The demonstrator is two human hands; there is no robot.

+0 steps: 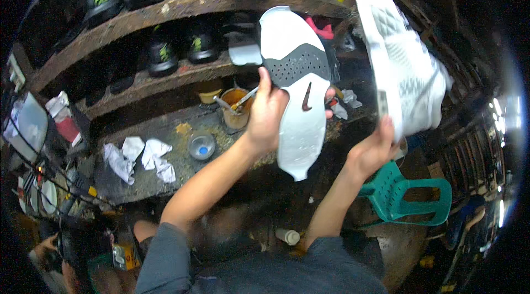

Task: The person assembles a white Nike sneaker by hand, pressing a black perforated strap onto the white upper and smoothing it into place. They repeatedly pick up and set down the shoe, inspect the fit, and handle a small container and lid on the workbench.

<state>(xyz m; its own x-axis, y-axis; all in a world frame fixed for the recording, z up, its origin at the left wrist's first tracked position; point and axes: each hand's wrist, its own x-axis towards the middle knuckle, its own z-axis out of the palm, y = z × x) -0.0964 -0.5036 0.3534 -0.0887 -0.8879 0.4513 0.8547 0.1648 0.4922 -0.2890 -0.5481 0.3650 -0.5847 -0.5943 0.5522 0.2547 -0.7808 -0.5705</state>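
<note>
My left hand [267,115] is closed round the narrow middle of a shoe outsole [301,134], held up over the bench. The outsole is white at its far end, dark and perforated across the middle, and pale grey at the near end, with a dark curved mark. To the right, my right hand [374,153] grips a white sneaker [411,70] by one end. The sneaker is tilted on its side, its sole edge toward the outsole, apart from it. Some of my fingers are hidden behind both pieces.
Black shoes [201,46] with green patterns line wooden shelves [187,4]. On the bench stand a tub of orange-brown paste [236,120] with brushes, a small bowl [201,146] and crumpled paper [157,156]. A green plastic chair [386,194] and another person's arm [44,247] are nearby.
</note>
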